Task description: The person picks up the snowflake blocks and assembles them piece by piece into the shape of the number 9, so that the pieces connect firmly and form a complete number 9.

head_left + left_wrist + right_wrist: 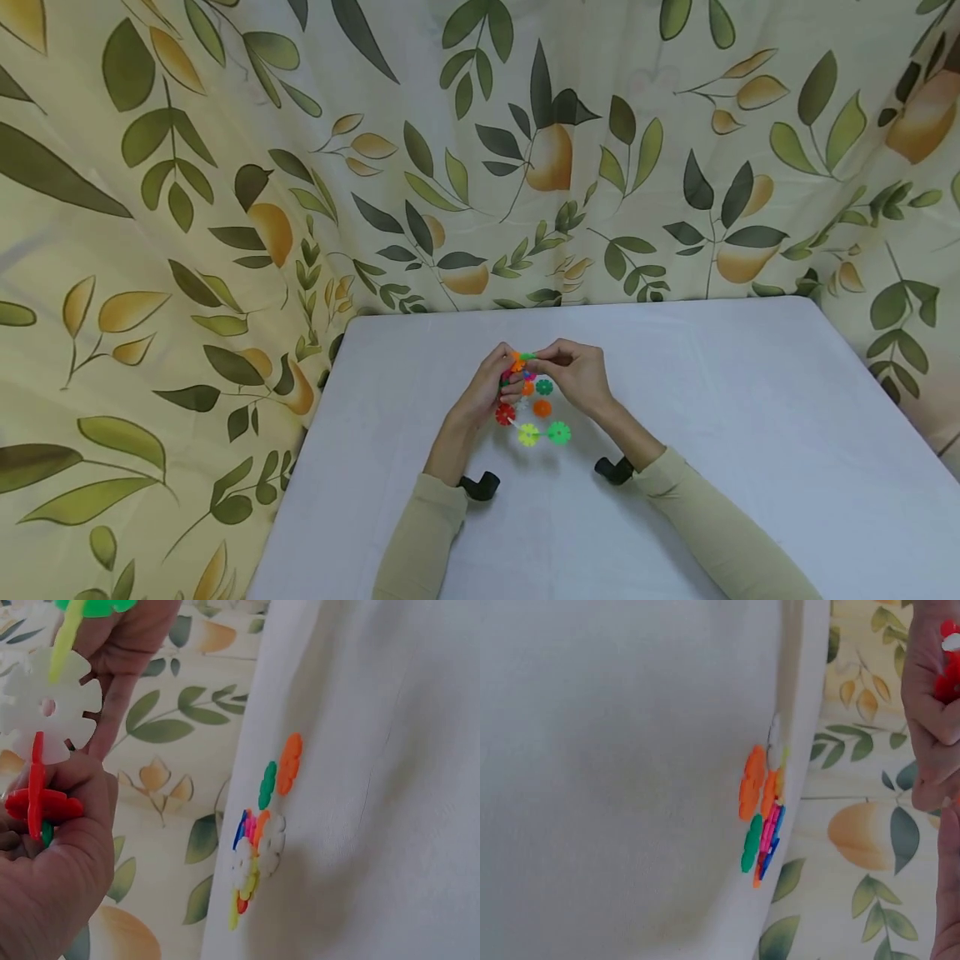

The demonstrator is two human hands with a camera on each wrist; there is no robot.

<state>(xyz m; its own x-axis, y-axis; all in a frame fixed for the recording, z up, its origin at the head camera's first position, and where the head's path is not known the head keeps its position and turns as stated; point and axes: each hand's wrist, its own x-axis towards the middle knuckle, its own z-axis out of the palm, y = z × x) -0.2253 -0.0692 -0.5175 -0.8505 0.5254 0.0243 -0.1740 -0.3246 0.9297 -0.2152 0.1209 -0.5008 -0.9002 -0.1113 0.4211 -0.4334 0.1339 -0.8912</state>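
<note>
Near the middle of the table my left hand [483, 387] grips a chain of notched plastic discs. From it a red disc [505, 414], a yellow-green disc [528, 434] and a bright green disc [558, 433] stretch toward me. A white disc [60, 701] joins into the same chain in the left wrist view. Thumb and fingertips of my right hand [573, 375] pinch a small green disc [528, 357], right at an orange disc [517, 363] by the left fingertips. The left fingers hide part of the chain.
Loose discs lie on the white table [712, 392] beyond the hands, among them an orange disc [751, 782], a dark green disc [751, 843] and a small cluster in several colours. Black wrist cameras [480, 486] sit under both wrists. A leaf-patterned curtain [480, 167] hangs behind the table.
</note>
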